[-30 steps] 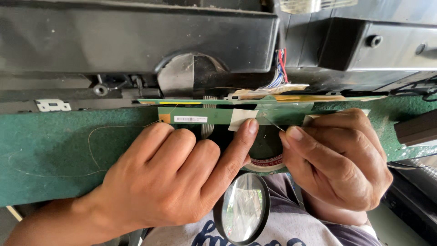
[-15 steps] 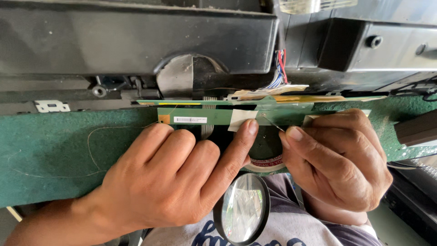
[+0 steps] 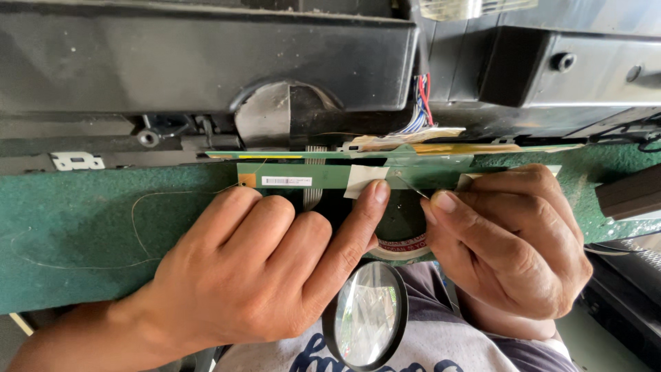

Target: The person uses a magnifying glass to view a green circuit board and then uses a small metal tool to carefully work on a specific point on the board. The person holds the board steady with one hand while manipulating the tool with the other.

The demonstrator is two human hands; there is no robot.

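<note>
The left hand (image 3: pixel 255 275) presses flat, fingers spread, steadying the board (image 3: pixel 358 176), while the right hand (image 3: pixel 509 241) pinches a wire (image 3: pixel 412 186) at it.

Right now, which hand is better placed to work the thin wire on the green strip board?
Probably the right hand: its fingertips pinch the wire at the board. The left hand lies flat, its index finger pressing the white tape.

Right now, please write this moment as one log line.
left hand: index finger pressing long green circuit strip | right hand: pinching thin wire | round black-rimmed magnifying glass: below hands
</note>
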